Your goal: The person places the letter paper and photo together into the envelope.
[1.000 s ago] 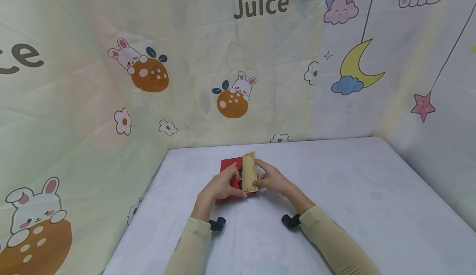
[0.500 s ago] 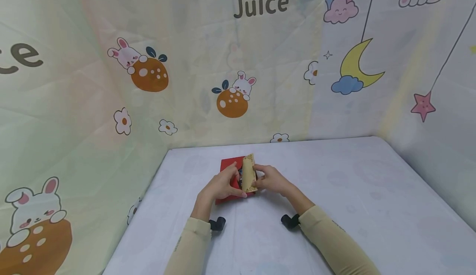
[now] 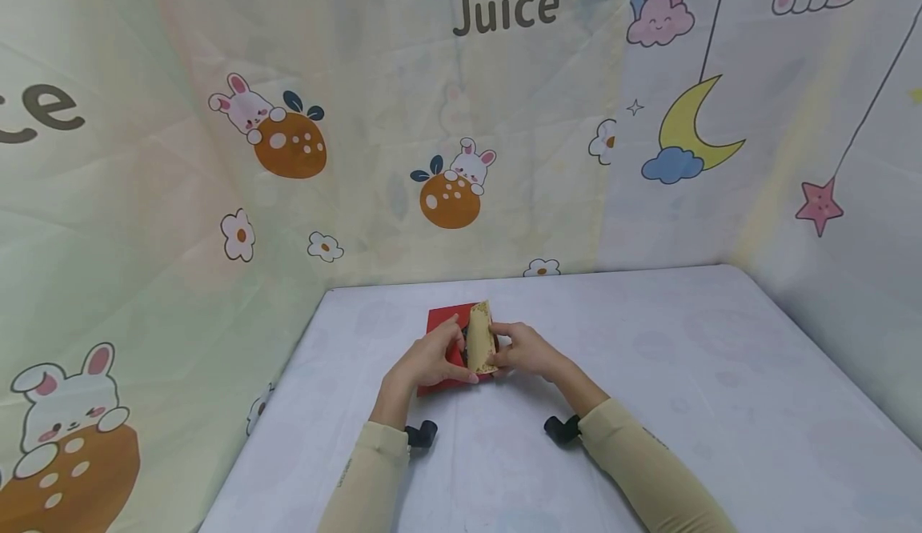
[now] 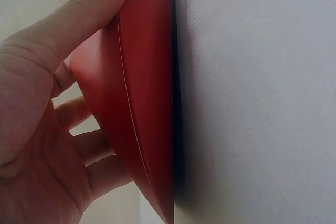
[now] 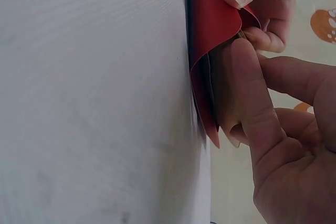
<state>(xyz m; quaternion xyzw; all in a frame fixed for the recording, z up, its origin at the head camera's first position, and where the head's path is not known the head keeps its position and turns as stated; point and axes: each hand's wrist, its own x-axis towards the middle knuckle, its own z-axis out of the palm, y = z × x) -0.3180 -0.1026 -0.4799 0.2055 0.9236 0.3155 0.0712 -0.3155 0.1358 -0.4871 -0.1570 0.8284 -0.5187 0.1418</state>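
Note:
A red paper envelope (image 3: 442, 316) lies near the far side of the white table, its end bulged open in the right wrist view. My left hand (image 3: 430, 357) holds it with the thumb on the near edge and the fingers toward the far side. A gold paper sheet (image 3: 479, 341) with patterned ends sits at the mouth, partly inside the envelope (image 5: 212, 19). My right hand (image 3: 526, 350) pinches the sheet's right edge. Seen from the left wrist, the envelope (image 4: 144, 77) bows outward under the thumb. The sheet's inner part is hidden.
The white-covered table (image 3: 648, 405) stretches to both sides. A cloth backdrop (image 3: 374, 117) printed with rabbits and oranges rises behind it. Black wrist-worn devices (image 3: 422, 434) sit by both sleeves.
My right hand and the gold sheet have shifted slightly left, toward the envelope, and the sheet's far end sits a little lower. The left hand and the envelope stay in place.

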